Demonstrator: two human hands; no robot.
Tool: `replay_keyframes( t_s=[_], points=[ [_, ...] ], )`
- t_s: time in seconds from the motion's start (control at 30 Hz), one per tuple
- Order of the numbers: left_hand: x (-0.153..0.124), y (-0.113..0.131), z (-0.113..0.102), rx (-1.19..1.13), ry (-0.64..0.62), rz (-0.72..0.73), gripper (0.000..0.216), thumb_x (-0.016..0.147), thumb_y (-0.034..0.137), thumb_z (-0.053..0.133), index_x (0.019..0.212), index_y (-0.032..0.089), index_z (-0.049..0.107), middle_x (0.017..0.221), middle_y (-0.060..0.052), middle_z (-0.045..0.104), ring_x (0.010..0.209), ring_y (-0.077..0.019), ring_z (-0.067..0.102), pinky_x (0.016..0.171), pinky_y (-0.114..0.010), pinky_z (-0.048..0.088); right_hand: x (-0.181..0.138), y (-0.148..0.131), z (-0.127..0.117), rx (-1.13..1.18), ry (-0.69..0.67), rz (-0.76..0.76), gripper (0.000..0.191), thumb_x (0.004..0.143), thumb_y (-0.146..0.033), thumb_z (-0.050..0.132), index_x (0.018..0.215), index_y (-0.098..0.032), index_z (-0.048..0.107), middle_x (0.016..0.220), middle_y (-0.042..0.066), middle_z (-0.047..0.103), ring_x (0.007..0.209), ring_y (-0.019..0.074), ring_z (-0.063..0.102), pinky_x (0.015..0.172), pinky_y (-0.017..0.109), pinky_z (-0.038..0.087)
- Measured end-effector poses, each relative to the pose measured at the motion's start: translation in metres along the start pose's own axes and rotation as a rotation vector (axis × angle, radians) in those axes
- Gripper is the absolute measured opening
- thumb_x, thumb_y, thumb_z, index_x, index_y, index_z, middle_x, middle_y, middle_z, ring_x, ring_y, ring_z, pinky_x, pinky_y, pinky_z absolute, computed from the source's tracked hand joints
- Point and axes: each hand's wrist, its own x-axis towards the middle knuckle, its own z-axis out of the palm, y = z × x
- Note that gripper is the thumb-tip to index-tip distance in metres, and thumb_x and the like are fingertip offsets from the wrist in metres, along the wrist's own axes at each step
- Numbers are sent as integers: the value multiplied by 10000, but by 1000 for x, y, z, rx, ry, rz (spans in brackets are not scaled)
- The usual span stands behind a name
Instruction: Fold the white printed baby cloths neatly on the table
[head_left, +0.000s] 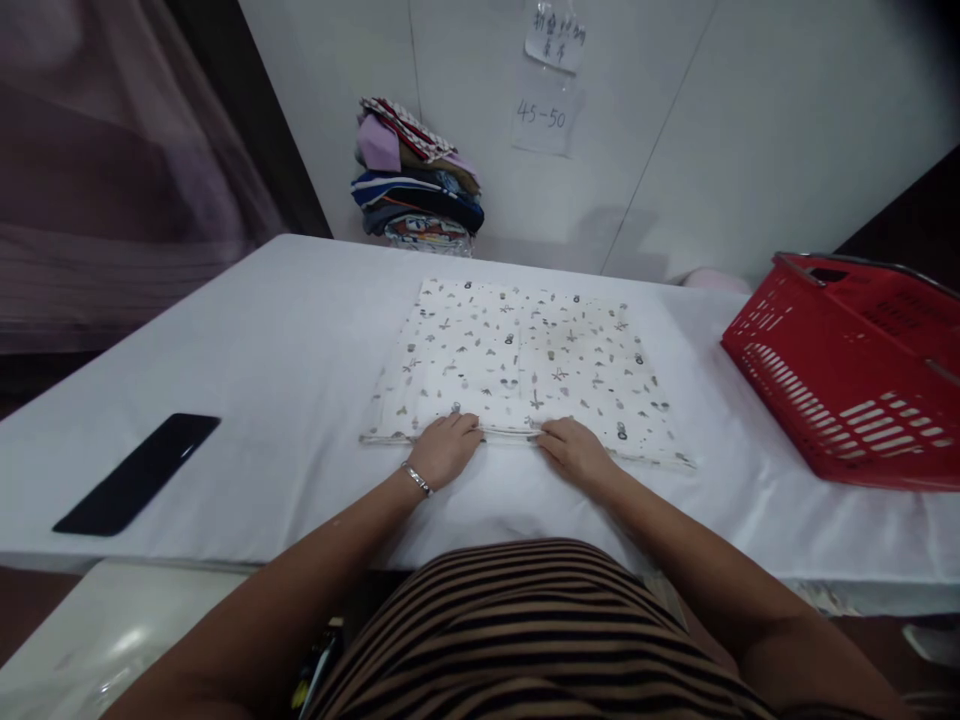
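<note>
A white cloth (pixel 480 345) with small scattered prints lies folded and flat on the table, a crease running down its middle. Both hands are at its near edge, a short gap apart. My left hand (pixel 448 447), with a silver bracelet at the wrist, has its fingers closed on that edge left of the crease. To the right of the crease, my right hand (pixel 576 450) pinches the same edge. The thumbs are partly hidden beneath the fabric.
A red plastic basket (pixel 847 390) stands at the table's right end. Left on the white tablecloth (pixel 300 330) lies a black flat object (pixel 139 475). A stack of folded fabrics (pixel 420 185) sits by the back wall, which carries paper notes (pixel 544 115).
</note>
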Motion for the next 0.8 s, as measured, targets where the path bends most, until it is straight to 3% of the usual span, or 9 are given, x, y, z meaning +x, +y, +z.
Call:
replay_keyframes(
  t_s=[0.5,0.8],
  points=[
    [-2,-5,12,-14,105,0,203,907,225,391,848,167,575,852,-41,614,799,-168,535,717,-307,417,-1,7,4,81,-22,25,254,924,-234,371,932,-199,623,978,66,605,864,181,494,737,299,390],
    [4,-3,13,21,107,-60,167,879,184,427,791,162,567,762,-41,609,755,-181,551,682,-313,418,-3,7,10,-2,32,-14,259,926,-192,349,997,-168,596,978,94,610,869,187,504,739,313,407]
  ],
)
